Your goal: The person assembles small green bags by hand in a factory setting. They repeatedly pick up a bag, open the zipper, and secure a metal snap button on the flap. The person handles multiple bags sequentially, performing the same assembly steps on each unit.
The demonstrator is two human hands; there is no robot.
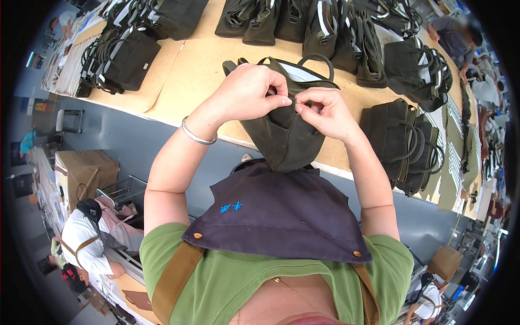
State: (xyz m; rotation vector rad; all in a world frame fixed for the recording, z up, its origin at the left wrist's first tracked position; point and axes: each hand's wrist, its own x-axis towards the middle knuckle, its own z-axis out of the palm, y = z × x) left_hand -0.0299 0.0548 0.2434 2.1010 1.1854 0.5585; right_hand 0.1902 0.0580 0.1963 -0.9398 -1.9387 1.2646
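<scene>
A dark olive handbag (284,138) with a pale lining and looped handles is at the table's near edge, its lower end hanging toward my apron. My left hand (252,92), with a silver bangle on its wrist, pinches the bag's upper edge between thumb and fingers. Just beside it, my right hand (327,111) is closed on the same edge, the fingertips of both hands almost meeting. Whatever small part lies between the fingertips is too small to make out. One handle (319,62) stands up behind my right hand.
Similar dark bags stand in a row (292,24) along the far side of the tan table (189,76). More bags are grouped at the left (130,59) and right (392,132). A large brown box (86,173) sits on the left. Other people work around the room.
</scene>
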